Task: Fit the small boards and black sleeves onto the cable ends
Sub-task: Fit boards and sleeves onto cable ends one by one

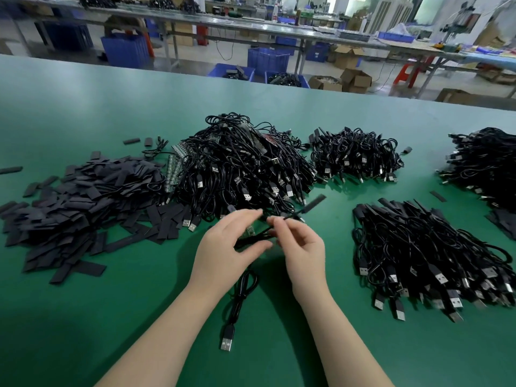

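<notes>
Both hands [303, 248] pinch 1 cable [242, 291] above table [83, 331].

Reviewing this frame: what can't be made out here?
- Head view: whether a small board is already seated on the cable end; the left hand fingers cover it.
- The right hand grip on the black sleeve: motion-blurred.
- Far-right cable pile: cut off by the frame edge.
</notes>
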{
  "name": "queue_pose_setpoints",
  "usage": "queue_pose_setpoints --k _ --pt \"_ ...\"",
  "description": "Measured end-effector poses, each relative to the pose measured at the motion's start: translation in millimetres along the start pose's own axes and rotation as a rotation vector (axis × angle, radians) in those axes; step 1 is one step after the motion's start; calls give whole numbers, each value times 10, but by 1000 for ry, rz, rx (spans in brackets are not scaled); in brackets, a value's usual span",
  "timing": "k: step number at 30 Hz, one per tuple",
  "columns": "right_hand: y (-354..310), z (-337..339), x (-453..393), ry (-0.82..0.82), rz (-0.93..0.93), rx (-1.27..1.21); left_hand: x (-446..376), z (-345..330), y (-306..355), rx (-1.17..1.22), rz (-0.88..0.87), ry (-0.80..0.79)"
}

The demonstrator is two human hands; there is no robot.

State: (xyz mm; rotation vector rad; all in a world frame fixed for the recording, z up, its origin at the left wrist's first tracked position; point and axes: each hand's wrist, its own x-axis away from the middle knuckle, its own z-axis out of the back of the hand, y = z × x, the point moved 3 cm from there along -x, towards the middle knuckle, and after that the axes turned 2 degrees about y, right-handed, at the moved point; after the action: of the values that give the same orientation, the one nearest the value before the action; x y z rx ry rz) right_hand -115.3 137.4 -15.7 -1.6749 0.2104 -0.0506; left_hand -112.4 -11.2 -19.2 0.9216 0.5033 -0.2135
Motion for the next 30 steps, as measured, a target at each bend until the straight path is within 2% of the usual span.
queue_pose_setpoints --k 4,7,9,11,12,14,17,18,20,23,30 --pt "-411 219 -158 130 52 -176 2 32 27 23 13 87" --pt "-821 621 -261 275 154 -35 14 63 -21 18 79 69" --pt "-1043 952 -335 388 212 266 4 59 -35 -49 108 17" --pt "-1170 1255 -447 481 267 760 3 38 -32 -116 142 -69" --pt "-1184 1399 -504 535 258 1015 8 26 -24 -160 153 -109" --pt "-1119 1635 -605 576 126 1339 24 2 -3 -286 165 -183" --pt "-900 1817 -670 432 -166 1590 59 -76 -20 -475 201 -334" --pt "-853 1829 -666 407 -189 1647 76 -108 -32 -515 211 -382" --pt "-823 1770 -642 440 -125 1713 100 -146 -45 -549 200 -420" --pt "-856 1475 -586 467 69 1741 91 -135 -41 -498 184 -393" --pt "-671 273 -243 42 406 1493 24 -15 -87 -479 233 -319"
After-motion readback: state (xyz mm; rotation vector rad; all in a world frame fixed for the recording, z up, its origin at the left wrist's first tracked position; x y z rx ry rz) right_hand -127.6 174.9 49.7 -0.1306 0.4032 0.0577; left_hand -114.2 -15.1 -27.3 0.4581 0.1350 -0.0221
